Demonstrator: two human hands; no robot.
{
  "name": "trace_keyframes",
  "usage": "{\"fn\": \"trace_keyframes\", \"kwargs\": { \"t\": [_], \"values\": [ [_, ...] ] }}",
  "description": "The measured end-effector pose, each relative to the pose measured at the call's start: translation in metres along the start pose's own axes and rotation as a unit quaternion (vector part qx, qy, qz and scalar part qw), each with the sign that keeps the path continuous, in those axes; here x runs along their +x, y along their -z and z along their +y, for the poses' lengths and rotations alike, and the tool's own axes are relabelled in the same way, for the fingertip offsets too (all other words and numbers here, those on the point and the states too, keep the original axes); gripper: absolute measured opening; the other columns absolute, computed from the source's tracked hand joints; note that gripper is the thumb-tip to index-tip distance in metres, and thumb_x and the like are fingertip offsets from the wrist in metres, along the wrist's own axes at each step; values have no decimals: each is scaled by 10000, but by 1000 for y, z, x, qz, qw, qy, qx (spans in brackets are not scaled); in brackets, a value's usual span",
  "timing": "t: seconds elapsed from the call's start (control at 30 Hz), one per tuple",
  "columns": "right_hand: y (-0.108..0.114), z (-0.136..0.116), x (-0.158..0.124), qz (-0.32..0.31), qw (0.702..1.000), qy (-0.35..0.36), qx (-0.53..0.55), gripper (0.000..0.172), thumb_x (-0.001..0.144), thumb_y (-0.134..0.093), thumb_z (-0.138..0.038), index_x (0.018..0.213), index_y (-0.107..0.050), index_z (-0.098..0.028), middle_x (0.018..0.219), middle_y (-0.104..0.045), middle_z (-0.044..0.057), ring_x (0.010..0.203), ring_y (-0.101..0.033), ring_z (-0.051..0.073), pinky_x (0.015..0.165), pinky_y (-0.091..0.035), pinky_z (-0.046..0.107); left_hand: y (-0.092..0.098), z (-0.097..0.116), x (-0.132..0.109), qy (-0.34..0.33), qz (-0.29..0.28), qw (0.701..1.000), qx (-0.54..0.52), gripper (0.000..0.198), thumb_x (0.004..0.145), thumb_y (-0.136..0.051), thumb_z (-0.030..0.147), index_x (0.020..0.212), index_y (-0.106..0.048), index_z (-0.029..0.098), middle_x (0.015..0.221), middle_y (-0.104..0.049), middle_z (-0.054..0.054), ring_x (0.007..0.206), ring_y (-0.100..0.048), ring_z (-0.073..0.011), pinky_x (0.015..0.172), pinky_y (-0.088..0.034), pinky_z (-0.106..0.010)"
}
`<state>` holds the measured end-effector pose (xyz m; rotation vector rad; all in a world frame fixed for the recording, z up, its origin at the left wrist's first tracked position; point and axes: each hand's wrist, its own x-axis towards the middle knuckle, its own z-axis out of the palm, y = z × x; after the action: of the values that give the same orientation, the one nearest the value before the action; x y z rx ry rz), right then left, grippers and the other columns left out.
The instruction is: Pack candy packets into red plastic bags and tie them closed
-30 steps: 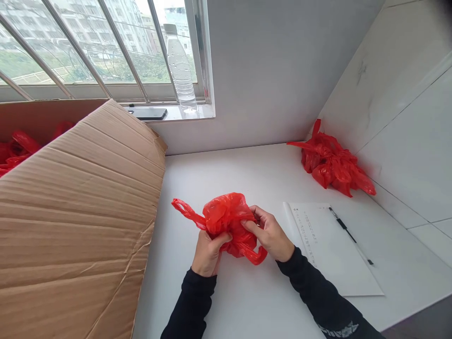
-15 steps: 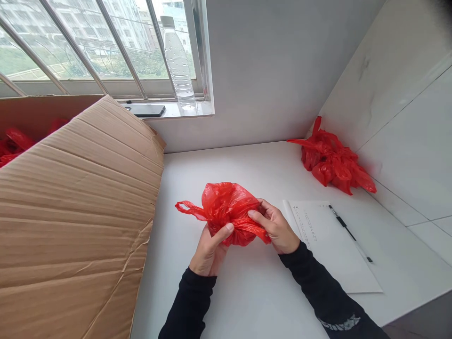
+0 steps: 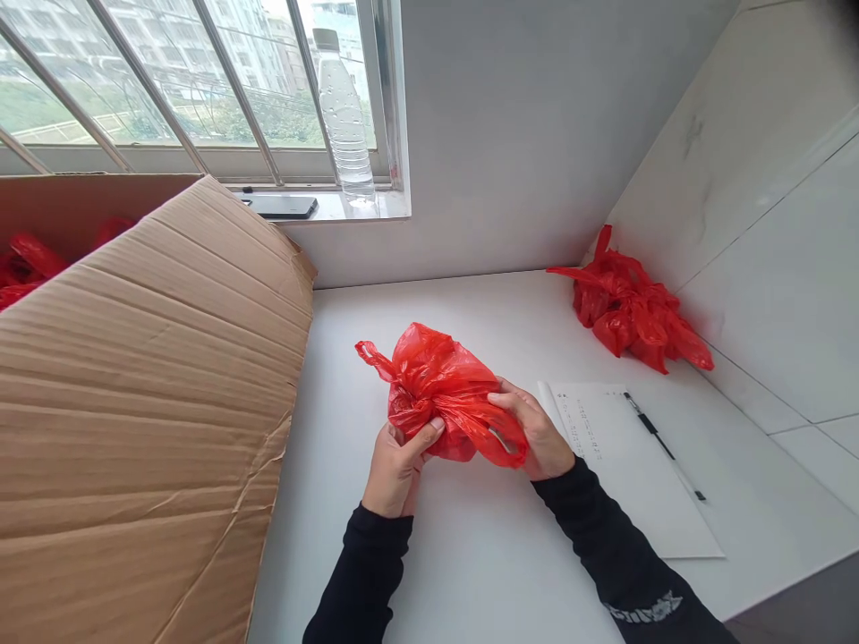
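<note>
Nearest, two black sleeves (image 3: 581, 510) reaching up over a smooth white table (image 3: 463, 563). Beyond the cuffs, the left hand (image 3: 395, 470) gripping a crumpled red plastic bag (image 3: 439, 380), thumb pressed across its tight gather, other fingers mostly hidden beneath. On the bag's other side, the right hand (image 3: 540, 434) grasping it, thumb on top near a flattened loop, remaining fingers largely behind. Between both hands, then, the bag, above the table, with a small twisted handle poking out at upper left. Apparently at the step of working the bunched, perhaps knotted part; for the next move, probably a need for a gentle, precise pinch, given film so thin. Glossy, wrinkled, partly see-through plastic, puffed and rounded; contents impossible to tell. To the left, a ribbed, creased cardboard box (image 3: 154, 402) with more red plastic (image 3: 38, 257) inside. To the right, a flat white notebook (image 3: 637, 501) and slim pen (image 3: 648, 424). Farther back, a limp red heap (image 3: 631, 309) against pale tiles (image 3: 771, 259). Farthest, on the windowsill (image 3: 332, 208), a flat phone (image 3: 285, 207) and a ridged clear bottle (image 3: 349, 134).
</note>
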<state>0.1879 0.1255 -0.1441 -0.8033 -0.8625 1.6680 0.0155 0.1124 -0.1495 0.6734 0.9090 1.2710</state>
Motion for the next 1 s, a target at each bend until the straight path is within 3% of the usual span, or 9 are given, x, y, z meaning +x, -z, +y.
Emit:
{"fn": "trace_keyframes", "kwargs": {
  "t": [0.13, 0.37, 0.67, 0.83, 1.0],
  "values": [
    [1, 3, 1, -13, 999, 0, -31, 272, 890, -658, -344, 1140, -669, -235, 1034, -728, 34, 845, -683, 185, 797, -529, 311, 3, 0, 1, 11, 19, 1000, -6, 401, 716, -847, 291, 1042, -671, 139, 981, -743, -87, 935, -716, -285, 744, -628, -383],
    [2, 7, 2, -51, 994, 34, -94, 380, 860, -729, -336, 1224, -646, -264, 1199, -683, 49, 1069, -640, 213, 952, -508, 351, 4, -9, 2, 30, 41, 999, -1, 436, 772, -804, 401, 1103, -644, 167, 1006, -746, -87, 924, -721, -275, 722, -616, -351],
    [9, 9, 4, 2, 993, 45, -109, 204, 929, -652, -364, 1070, -690, -221, 882, -690, 6, 763, -618, 139, 712, -509, 249, -2, 0, -2, 0, -64, 998, 15, 512, 707, -842, 283, 1160, -642, 155, 1127, -723, -144, 1047, -676, -338, 792, -596, -412],
    [4, 9, 4, -2, 996, 15, -93, 269, 899, -695, -392, 1111, -673, -227, 1016, -709, 42, 900, -660, 183, 834, -534, 305, 0, -1, 0, -4, -14, 1000, 18, 464, 695, -860, 261, 1098, -663, 142, 1014, -754, -108, 897, -717, -281, 673, -598, -346],
    [5, 12, 4, -17, 997, 9, -79, 275, 856, -747, -344, 1090, -676, -218, 969, -719, 41, 839, -665, 173, 784, -535, 294, 2, -4, 5, 10, 44, 999, -23, 441, 685, -879, 305, 1038, -697, 114, 987, -767, -98, 872, -732, -245, 740, -602, -315]
  ]
}}
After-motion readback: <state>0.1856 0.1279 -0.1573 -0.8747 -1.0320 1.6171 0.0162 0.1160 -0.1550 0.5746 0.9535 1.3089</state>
